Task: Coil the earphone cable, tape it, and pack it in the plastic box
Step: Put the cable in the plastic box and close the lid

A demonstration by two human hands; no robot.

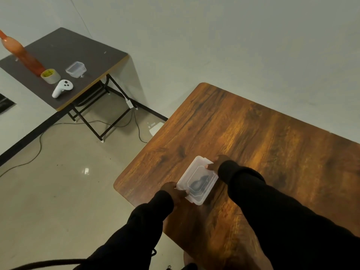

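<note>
A clear plastic box [196,170] with its lid on sits on the wooden table [263,137] near its left edge. Through the lid a dark coiled shape [198,183], the earphone cable, shows inside. My left hand [173,189] grips the box at its near-left corner, thumb on the lid. At the far-right corner my right hand [215,164] holds the box, thumb on the lid's edge. Black sleeves cover both arms.
A dark folding table [81,49] stands at the back left with a tape roll [50,75], a second clear box [76,69], a white controller [62,88] and an orange bottle [21,53]. Cables [120,124] trail on the tiled floor.
</note>
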